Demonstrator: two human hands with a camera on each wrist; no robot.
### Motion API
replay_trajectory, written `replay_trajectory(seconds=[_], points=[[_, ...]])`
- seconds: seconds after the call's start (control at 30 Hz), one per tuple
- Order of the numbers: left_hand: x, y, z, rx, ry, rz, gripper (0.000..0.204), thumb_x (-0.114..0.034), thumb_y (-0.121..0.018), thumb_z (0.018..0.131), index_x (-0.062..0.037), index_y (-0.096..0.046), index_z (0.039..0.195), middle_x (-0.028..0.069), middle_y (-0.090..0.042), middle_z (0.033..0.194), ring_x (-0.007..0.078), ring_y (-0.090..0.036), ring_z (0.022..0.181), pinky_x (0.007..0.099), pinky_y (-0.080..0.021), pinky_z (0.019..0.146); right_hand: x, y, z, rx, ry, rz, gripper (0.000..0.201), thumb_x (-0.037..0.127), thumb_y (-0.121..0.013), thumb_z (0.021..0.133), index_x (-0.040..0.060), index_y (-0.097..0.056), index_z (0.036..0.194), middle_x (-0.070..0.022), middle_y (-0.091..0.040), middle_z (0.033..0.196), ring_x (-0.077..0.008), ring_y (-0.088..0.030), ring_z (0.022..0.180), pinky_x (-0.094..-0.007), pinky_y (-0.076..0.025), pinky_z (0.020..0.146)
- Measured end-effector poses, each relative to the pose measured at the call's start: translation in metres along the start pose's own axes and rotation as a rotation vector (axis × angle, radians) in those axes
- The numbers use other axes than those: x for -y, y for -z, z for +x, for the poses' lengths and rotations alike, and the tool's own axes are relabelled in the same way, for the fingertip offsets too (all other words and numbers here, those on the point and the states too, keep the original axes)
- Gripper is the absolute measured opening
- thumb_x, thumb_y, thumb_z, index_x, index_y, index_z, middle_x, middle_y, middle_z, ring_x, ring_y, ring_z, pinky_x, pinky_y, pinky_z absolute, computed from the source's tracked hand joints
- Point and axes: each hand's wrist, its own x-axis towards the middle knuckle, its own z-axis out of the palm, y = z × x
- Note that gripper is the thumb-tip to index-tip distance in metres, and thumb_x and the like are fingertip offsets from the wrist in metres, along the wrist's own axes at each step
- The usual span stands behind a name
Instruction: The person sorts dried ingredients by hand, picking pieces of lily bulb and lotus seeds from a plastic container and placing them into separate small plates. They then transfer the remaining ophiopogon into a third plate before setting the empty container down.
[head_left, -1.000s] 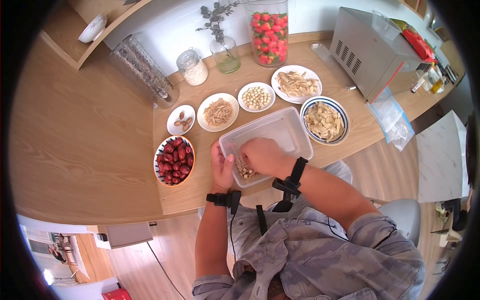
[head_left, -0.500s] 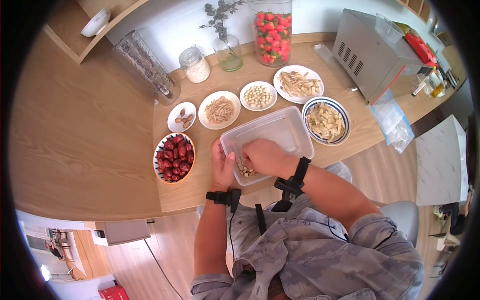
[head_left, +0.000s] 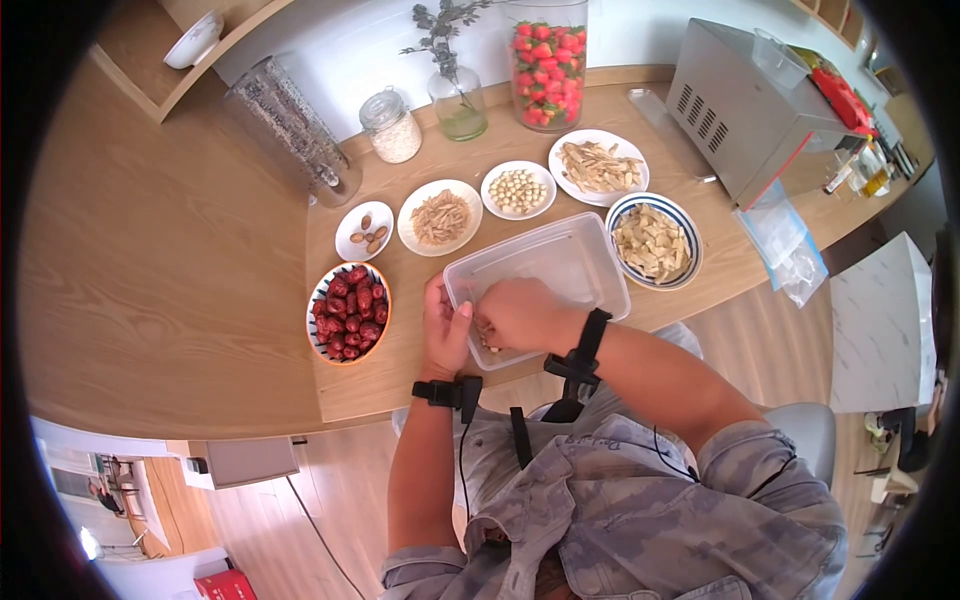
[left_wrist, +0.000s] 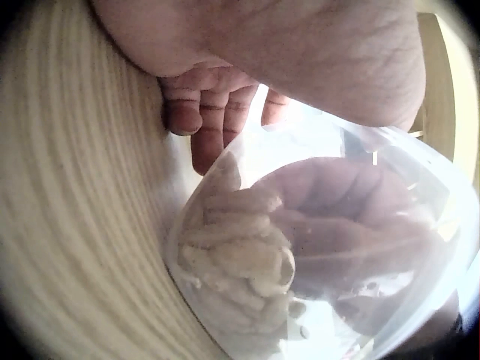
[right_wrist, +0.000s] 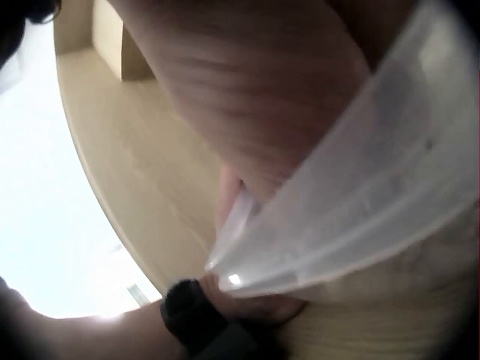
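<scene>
A clear plastic container (head_left: 590, 262) stands tilted in heading at the table's front edge. My left hand (head_left: 445, 335) grips its left wall, thumb at the rim, fingers outside. Down inside is my right hand (head_left: 525, 312), its fingers bent over pale pieces (head_left: 490, 345) at the container's near left end. Through the cloudy wall in the left wrist view, the pieces (left_wrist: 240, 255) lie beside the right hand's (left_wrist: 345, 217) curled fingers; whether it holds any is unclear. The right wrist view shows the container wall (right_wrist: 337, 217) hiding the right fingertips.
Behind the container are plates of brown strips (head_left: 440, 218), round pale pieces (head_left: 518, 191) and pale slices (head_left: 600, 168). A blue-rimmed bowl (head_left: 652, 243) is close on its right. Left stand a bowl of red dates (head_left: 350, 314) and a small plate (head_left: 364, 231) of nuts.
My right hand has moved slightly left inside the container and now covers more of the pale pieces. The left hand keeps its grip. The head view has shifted a little.
</scene>
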Motion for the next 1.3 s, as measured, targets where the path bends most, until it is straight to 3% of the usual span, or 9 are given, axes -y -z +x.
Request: replay_trajectory(seconds=[0.1, 0.2, 0.3, 0.4, 0.5, 0.6, 0.8, 1.1, 1.3], points=[[-0.001, -0.001, -0.001, -0.007, -0.019, 0.006, 0.059, -0.018, -0.063, 0.1, 0.0009, -0.038, 0.15, 0.0151, -0.058, 0.137, 0.0231, -0.056, 0.126, 0.0392, -0.042, 0.111, -0.02, -0.001, 0.004, -0.104, -0.076, 0.457, 0.023, 0.026, -0.076, 0.085, 0.0043, -0.072, 0.079, -0.0138, -0.07, 0.079, -0.0274, -0.073, 0.079, -0.0392, -0.057, 0.071], [-0.001, -0.002, 0.001, -0.006, -0.028, 0.013, 0.059, -0.018, -0.063, 0.1, 0.0008, -0.037, 0.15, 0.0148, -0.058, 0.137, 0.0232, -0.056, 0.127, 0.0393, -0.042, 0.111, -0.038, -0.002, 0.005, 0.164, -0.438, 1.46, 0.029, 0.031, -0.076, 0.09, 0.003, -0.073, 0.084, -0.0076, -0.07, 0.078, -0.0177, -0.07, 0.076, -0.0348, -0.056, 0.071], [-0.003, -0.003, 0.001, -0.008, -0.013, 0.013, 0.059, -0.019, -0.063, 0.1, 0.0007, -0.038, 0.15, 0.0147, -0.058, 0.136, 0.0233, -0.057, 0.126, 0.0394, -0.043, 0.111, -0.035, -0.002, 0.003, 0.192, -0.383, 1.509, 0.03, 0.033, -0.076, 0.092, 0.0034, -0.075, 0.089, -0.003, -0.069, 0.077, -0.012, -0.067, 0.074, -0.0327, -0.055, 0.07], [-0.004, -0.001, 0.0, -0.006, 0.014, -0.007, 0.059, -0.018, -0.063, 0.1, 0.0006, -0.038, 0.15, 0.0149, -0.059, 0.135, 0.0233, -0.057, 0.126, 0.0394, -0.043, 0.111, -0.026, 0.007, -0.002, 0.13, -0.223, 0.624, 0.027, 0.032, -0.076, 0.089, 0.0045, -0.077, 0.089, -0.0087, -0.074, 0.08, -0.0193, -0.071, 0.076, -0.0361, -0.057, 0.072], [-0.002, 0.0, -0.001, -0.005, 0.03, -0.009, 0.058, -0.018, -0.062, 0.099, 0.0006, -0.039, 0.15, 0.0149, -0.06, 0.134, 0.0231, -0.057, 0.126, 0.0391, -0.043, 0.111, -0.027, -0.008, -0.003, 0.102, -0.093, 0.164, 0.024, 0.031, -0.076, 0.085, 0.0069, -0.079, 0.086, -0.0143, -0.075, 0.083, -0.0307, -0.074, 0.08, -0.0425, -0.058, 0.074], [-0.002, 0.0, -0.001, -0.004, 0.03, 0.007, 0.059, -0.018, -0.062, 0.099, 0.0006, -0.039, 0.15, 0.0149, -0.06, 0.134, 0.0229, -0.057, 0.125, 0.0388, -0.043, 0.11, -0.019, -0.008, -0.01, 0.089, -0.183, 0.022, 0.021, 0.03, -0.076, 0.081, 0.0087, -0.08, 0.084, -0.0171, -0.075, 0.086, -0.0387, -0.073, 0.086, -0.0482, -0.059, 0.077], [-0.005, -0.001, -0.001, -0.001, 0.039, 0.003, 0.058, -0.018, -0.062, 0.099, 0.0006, -0.039, 0.15, 0.0148, -0.061, 0.134, 0.0221, -0.058, 0.124, 0.0376, -0.045, 0.108, -0.009, -0.002, -0.009, 0.159, -0.164, -0.026, 0.026, 0.025, -0.077, 0.078, 0.0003, -0.078, 0.086, -0.0218, -0.075, 0.087, -0.0395, -0.074, 0.086, -0.0497, -0.06, 0.079], [-0.003, -0.001, 0.0, 0.009, 0.02, 0.015, 0.058, -0.018, -0.062, 0.099, 0.0003, -0.04, 0.15, 0.0141, -0.062, 0.132, 0.0214, -0.058, 0.123, 0.0373, -0.045, 0.106, -0.022, -0.012, -0.005, 0.075, -0.235, 0.093, 0.016, 0.026, -0.075, 0.077, 0.0104, -0.08, 0.08, -0.0122, -0.076, 0.084, -0.0351, -0.074, 0.083, -0.0471, -0.059, 0.075], [-0.003, 0.001, 0.0, 0.01, 0.031, 0.018, 0.058, -0.016, -0.061, 0.099, -0.0006, -0.039, 0.15, 0.0147, -0.062, 0.134, 0.0217, -0.058, 0.124, 0.0376, -0.045, 0.106, -0.006, -0.009, -0.006, 0.117, -0.161, -0.066, 0.019, 0.019, -0.075, 0.078, 0.0026, -0.079, 0.087, -0.0213, -0.076, 0.088, -0.0389, -0.075, 0.085, -0.0488, -0.06, 0.076]])
